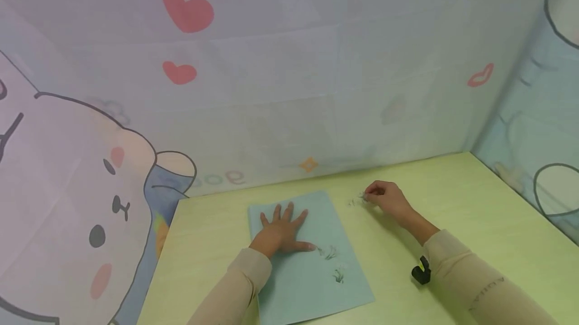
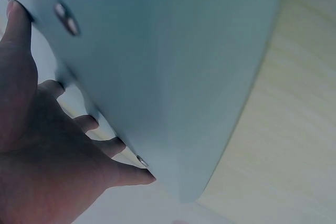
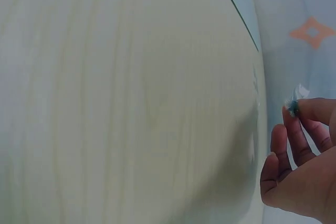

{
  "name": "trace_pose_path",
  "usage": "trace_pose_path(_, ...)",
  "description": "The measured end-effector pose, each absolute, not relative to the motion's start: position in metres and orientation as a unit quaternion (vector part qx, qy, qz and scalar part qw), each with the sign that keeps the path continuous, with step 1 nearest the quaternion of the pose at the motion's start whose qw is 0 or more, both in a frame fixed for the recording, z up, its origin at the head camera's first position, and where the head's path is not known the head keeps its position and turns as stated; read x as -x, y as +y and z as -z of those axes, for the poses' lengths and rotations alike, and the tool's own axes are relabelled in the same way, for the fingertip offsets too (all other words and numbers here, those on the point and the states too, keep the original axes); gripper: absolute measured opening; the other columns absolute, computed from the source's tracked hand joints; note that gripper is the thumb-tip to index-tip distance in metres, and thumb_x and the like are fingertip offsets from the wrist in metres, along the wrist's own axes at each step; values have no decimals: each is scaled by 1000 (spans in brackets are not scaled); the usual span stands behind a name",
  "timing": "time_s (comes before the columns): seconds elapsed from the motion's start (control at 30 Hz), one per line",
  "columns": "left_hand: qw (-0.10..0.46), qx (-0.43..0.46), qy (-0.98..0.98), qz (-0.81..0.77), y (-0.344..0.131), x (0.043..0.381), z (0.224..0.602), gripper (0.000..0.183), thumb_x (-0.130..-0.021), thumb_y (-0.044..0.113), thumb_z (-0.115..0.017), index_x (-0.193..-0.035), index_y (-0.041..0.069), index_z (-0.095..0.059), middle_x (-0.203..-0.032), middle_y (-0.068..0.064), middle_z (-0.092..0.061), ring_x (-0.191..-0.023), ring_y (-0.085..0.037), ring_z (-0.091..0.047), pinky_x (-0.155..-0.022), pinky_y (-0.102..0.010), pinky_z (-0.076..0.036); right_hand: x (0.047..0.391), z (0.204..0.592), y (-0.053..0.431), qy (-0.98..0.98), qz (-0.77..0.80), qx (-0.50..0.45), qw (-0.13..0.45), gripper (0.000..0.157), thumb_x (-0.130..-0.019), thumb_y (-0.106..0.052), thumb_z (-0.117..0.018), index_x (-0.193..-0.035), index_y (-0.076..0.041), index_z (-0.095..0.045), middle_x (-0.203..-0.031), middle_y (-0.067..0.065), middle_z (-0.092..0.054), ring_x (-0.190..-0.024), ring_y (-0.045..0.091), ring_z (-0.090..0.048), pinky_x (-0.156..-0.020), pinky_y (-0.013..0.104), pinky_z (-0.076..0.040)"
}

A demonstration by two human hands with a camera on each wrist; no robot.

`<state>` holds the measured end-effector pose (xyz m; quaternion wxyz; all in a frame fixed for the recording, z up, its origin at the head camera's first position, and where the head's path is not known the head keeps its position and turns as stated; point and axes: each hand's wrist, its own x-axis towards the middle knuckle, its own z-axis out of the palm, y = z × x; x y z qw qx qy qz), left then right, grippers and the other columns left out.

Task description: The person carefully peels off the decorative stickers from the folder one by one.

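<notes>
Spreads below as a yellow-green tabletop [image 1: 475,204] with faint grain. Rises behind as a pale printed backdrop [image 1: 289,74], bearing two red hearts [image 1: 192,15] at upper left, an orange four-pointed star [image 1: 304,165] near the tabletop's far edge, red lips [image 1: 479,82] at right, and a large cartoon animal [image 1: 68,189] at left.

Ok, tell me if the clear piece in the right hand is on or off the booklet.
Off. The right hand pinches the clear piece to the right of the booklet, with table showing between them.
</notes>
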<state>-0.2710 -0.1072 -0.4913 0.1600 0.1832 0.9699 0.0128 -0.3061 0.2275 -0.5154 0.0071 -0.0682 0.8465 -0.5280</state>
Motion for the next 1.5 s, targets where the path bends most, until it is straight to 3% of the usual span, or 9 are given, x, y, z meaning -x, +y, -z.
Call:
trace_pose_path(0.33, 158, -184, 970, -4, -107, 271, 493, 101, -90, 80, -62, -171, 31, -25, -177, -12, -12, -161, -47, -11, -117, -80, -14, 314, 527, 250, 861, 508, 18, -4, 24, -107, -18, -65, -118, 2, -72, -115, 16, -69, -102, 31, -65, -79, 38, -51)
trace_pose_path(0.87, 159, -186, 970, -8, -106, 271, 490, 101, -90, 79, -62, -171, 31, -24, -178, -13, -10, -161, -47, -10, -117, -80, -14, 318, 535, 252, 915, 395, 15, -80, 12, -101, -12, -70, -101, -2, -77, -97, 13, -76, -85, 29, -66, -73, 41, -50)
trace_pose_path(1.17, 156, -186, 970, -9, -106, 270, 488, 102, -90, 79, -63, -171, 30, -26, -177, -13, -12, -161, -47, -12, -116, -80, -15, 326, 538, 252, 927, 368, 20, -66, 11, -99, -13, -72, -99, -2, -74, -87, 7, -71, -78, 23, -63, -70, 38, -47)
trace_pose_path(1.5, 160, -185, 969, -11, -108, 272, 492, 102, -90, 80, -63, -171, 31, -25, -178, -13, -10, -161, -46, -10, -116, -80, -14, 323, 538, 250, 928, 368, 24, -59, 14, -101, -13, -67, -100, -2, -75, -91, 9, -72, -81, 26, -64, -72, 40, -48)
